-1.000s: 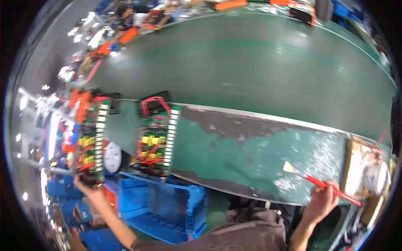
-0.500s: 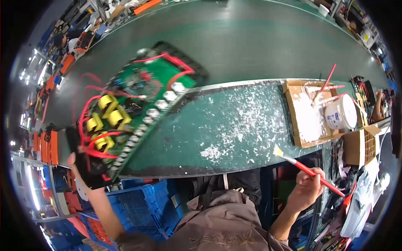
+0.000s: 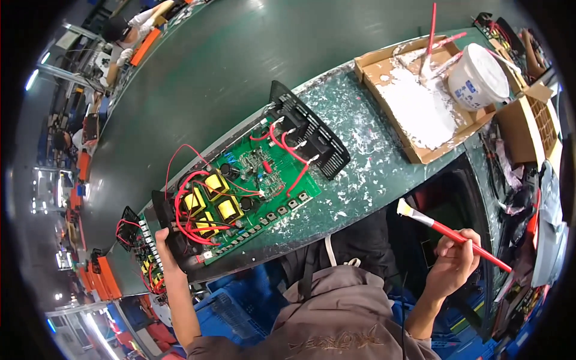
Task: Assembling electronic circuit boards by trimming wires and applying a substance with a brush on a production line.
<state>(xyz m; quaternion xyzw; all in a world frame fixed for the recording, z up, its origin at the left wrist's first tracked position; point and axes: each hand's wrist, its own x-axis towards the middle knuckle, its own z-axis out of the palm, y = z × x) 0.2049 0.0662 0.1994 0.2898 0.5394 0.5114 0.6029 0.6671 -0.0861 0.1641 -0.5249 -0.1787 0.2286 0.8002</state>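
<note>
Green bench [image 3: 339,207], smeared white, spans the middle. Across it slants the board [image 3: 282,171], a black plate at either end; a second board [image 3: 150,252], far left, shows only partly. To the right, a cardboard tray [image 3: 423,155] holds white paste [image 3: 420,114] and a tub [image 3: 477,78]. Right hand [image 3: 454,262] is curled round a red brush [image 3: 453,235]; left hand [image 3: 172,258] touches the board's left plate, fingers hidden, so its closure cannot be told.

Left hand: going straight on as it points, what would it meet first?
The black end panel of the circuit board, which the left hand seems to touch, though depth is unclear.
</note>
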